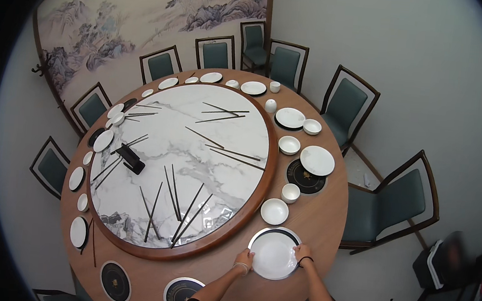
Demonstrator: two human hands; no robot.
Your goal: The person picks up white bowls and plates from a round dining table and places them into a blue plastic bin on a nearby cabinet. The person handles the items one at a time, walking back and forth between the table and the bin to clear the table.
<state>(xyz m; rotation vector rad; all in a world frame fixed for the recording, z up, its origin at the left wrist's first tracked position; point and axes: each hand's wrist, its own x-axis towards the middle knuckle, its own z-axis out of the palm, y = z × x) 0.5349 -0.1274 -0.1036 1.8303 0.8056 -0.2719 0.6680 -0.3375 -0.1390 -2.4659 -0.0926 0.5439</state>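
Both of my hands hold a white round plate (274, 253) by its opposite sides, at the near right part of the table. My left hand (244, 260) grips its left rim, and my right hand (302, 253) grips the right rim. Beneath the plate, a round placemat (281, 231) shows as a dark band with a pale edge along the far side. Whether the plate touches the mat, I cannot tell. Just beyond it stand a white bowl (274, 211) and a white cup (290, 193).
The round wooden table (318, 214) carries a marble turntable (182, 162) with scattered dark chopsticks (188, 220) and a black chopstick holder or box (132, 159). Several plates and bowls ring it. Dark placemats (116, 282) lie near me. Green-seated chairs (400, 196) surround the table.
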